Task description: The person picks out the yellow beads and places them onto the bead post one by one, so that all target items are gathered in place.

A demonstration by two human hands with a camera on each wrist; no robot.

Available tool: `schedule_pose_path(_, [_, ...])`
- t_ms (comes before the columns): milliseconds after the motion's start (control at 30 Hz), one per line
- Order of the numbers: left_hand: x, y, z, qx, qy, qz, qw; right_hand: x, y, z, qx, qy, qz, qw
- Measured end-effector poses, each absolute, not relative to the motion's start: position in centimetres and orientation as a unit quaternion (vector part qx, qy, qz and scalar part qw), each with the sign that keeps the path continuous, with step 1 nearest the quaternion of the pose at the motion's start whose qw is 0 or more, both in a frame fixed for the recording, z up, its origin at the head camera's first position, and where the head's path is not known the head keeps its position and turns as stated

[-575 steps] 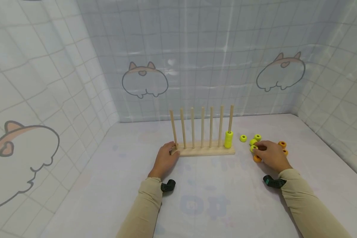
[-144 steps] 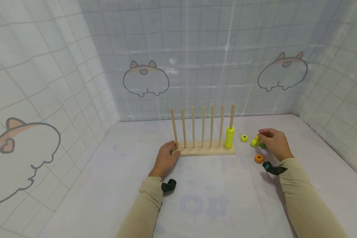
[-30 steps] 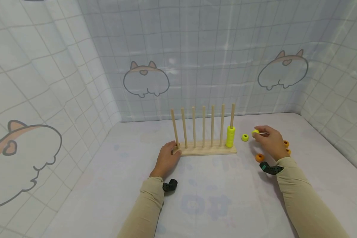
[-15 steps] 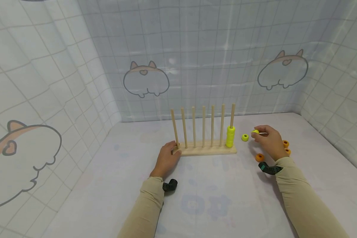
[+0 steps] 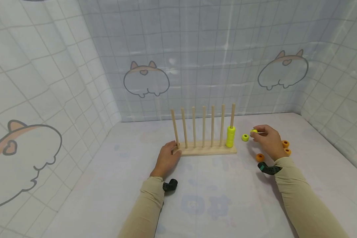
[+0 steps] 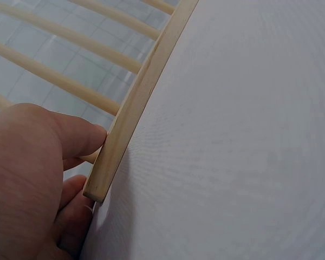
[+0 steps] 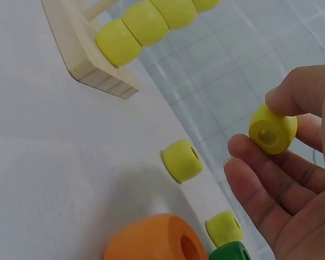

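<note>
1. Your rack base [image 5: 204, 150] looks like pale bare wood, smooth and matt, with fine grain along the edge and stripes across its end.
2. Its pegs [image 5: 203, 127] look like the same light wood, smoothly rounded and without shine.
3. The stacked beads [image 5: 230, 137] have smooth faces with a soft sheen; you can't tell painted wood from plastic.
4. The yellow bead [image 7: 277, 121] in your right hand [image 5: 268, 139] shares that satin finish.
5. The orange bead [image 7: 143, 241] looks equally smooth.
6. Your bench [image 5: 107, 185] has a matt, cloth-like surface.
7. The wall sheeting [image 5: 211, 49] resembles creased, glossy plastic.
8. Your sleeves [image 5: 144, 205] are matt, wrinkled cloth.
</note>
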State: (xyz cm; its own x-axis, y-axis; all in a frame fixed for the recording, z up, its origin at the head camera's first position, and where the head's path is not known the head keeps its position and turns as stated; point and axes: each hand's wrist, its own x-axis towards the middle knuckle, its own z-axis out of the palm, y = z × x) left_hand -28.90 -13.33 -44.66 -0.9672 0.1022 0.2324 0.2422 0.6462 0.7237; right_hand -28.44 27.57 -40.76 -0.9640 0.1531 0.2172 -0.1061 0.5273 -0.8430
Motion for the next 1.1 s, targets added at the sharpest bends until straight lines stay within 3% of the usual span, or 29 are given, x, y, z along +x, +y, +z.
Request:
schedule_pose_path(400, [-28.7,-13.2,-44.6,-0.091,-0.901,-0.415,0.084,-28.6,27.2,-40.9,0.011,-0.864,0.483,0.144])
schedule_pose_path(1100, [-28.9,-13.3,-44.7,-0.095,-0.903,-0.409,0.09,-28.6,26.0,-40.0,0.027,-0.834,0.54,0.111])
